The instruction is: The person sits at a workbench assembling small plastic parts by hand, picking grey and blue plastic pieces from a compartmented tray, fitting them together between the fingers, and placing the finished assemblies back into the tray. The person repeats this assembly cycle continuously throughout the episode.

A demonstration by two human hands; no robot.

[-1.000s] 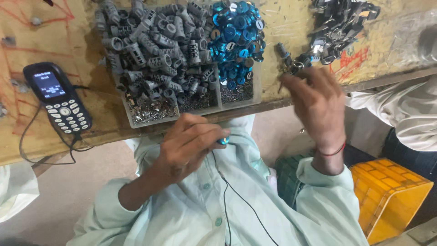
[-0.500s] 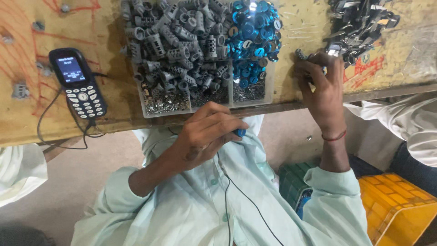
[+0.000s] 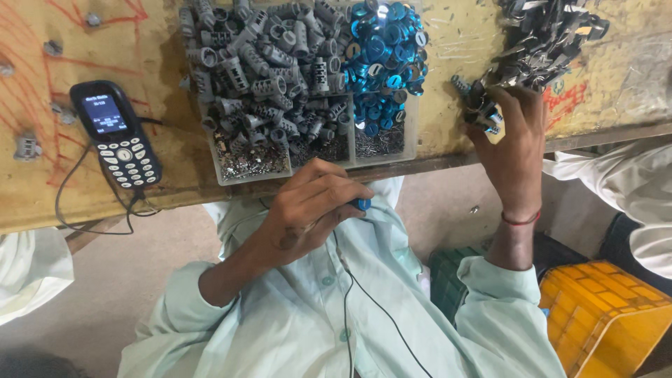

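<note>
Since the earlier frame, the right hand (image 3: pixel 514 150) has been carried up to the near fringe of the heap of dark metal clips (image 3: pixel 549 35), and a small cluster of clips (image 3: pixel 479 105) is now pinched at its fingertips. The heap lies just beyond those fingers (up and slightly right). The left hand (image 3: pixel 308 206) is kept curled at the chest, a blue cap (image 3: pixel 362 204) nipped between thumb and fingers, below the tray of grey sleeves (image 3: pixel 280 77).

A worn yellow workbench (image 3: pixel 63 84) with red scribbles carries a clear tray (image 3: pixel 308 157) of 2 compartments, grey ribbed parts (image 3: pixel 266 77) beside blue discs (image 3: pixel 381 49). A dark keypad phone (image 3: pixel 115 133) lies left; a heap of dark, possibly metal, clips (image 3: pixel 546 35) lies right.
</note>
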